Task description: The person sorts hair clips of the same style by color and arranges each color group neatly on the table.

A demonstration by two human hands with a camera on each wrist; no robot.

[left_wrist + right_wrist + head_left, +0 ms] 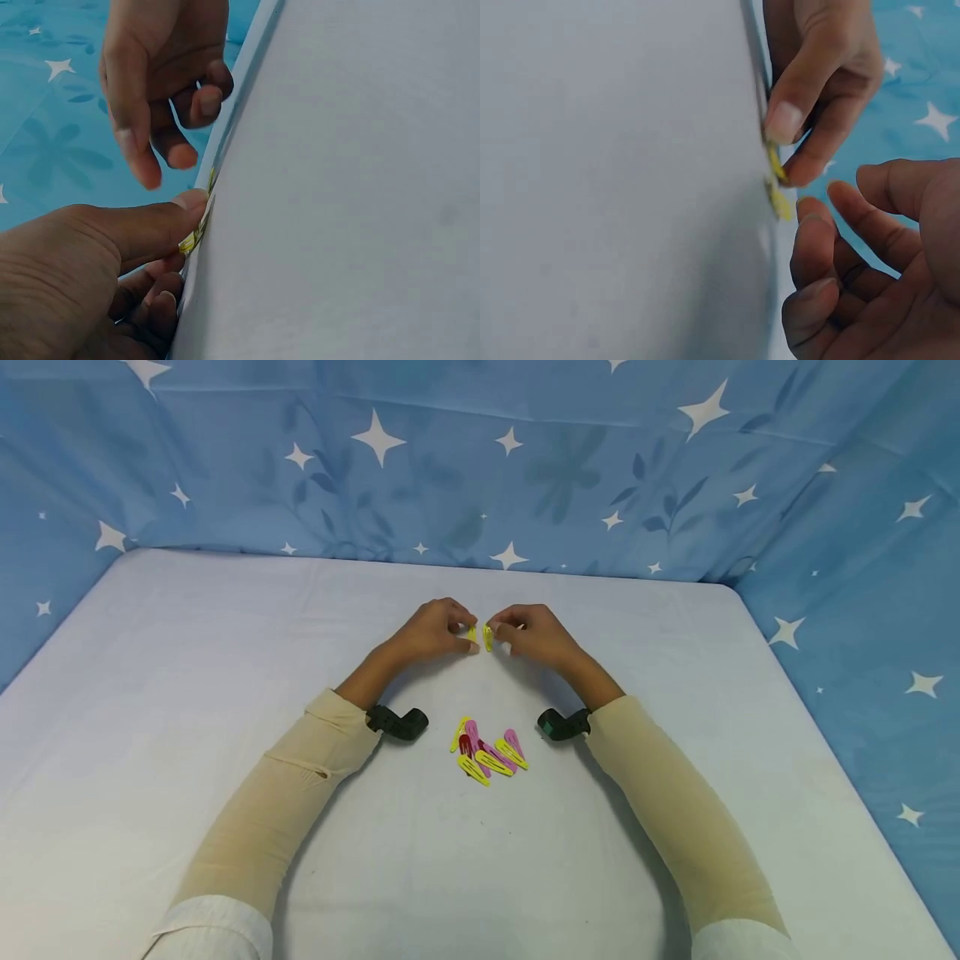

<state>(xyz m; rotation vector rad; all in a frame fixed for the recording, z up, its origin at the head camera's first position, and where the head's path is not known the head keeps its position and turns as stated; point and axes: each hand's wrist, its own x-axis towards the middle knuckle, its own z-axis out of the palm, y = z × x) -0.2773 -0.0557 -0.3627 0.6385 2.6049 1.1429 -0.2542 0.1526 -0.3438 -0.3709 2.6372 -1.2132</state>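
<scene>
Near the far side of the white table, my left hand (pixel 437 631) pinches a yellow snap hair clip (pixel 190 241) between thumb and fingers. A second yellow hair clip (pixel 487 638) stands just to its right, beside the fingertips of my right hand (pixel 538 633). In the right wrist view that clip (pixel 780 202) is apart from the right thumb, and the right hand (pixel 885 255) has its fingers loosely bent with a gap between them. Closer to me lies a loose pile of hair clips (pixel 492 762) in yellow, pink and dark red, some overlapping.
The table (pixel 360 860) has a white cover. A blue curtain (pixel 465 468) with white stars hangs behind it and along the right side. Dark wrist cameras (pixel 397 723) sit on both wrists, on either side of the pile.
</scene>
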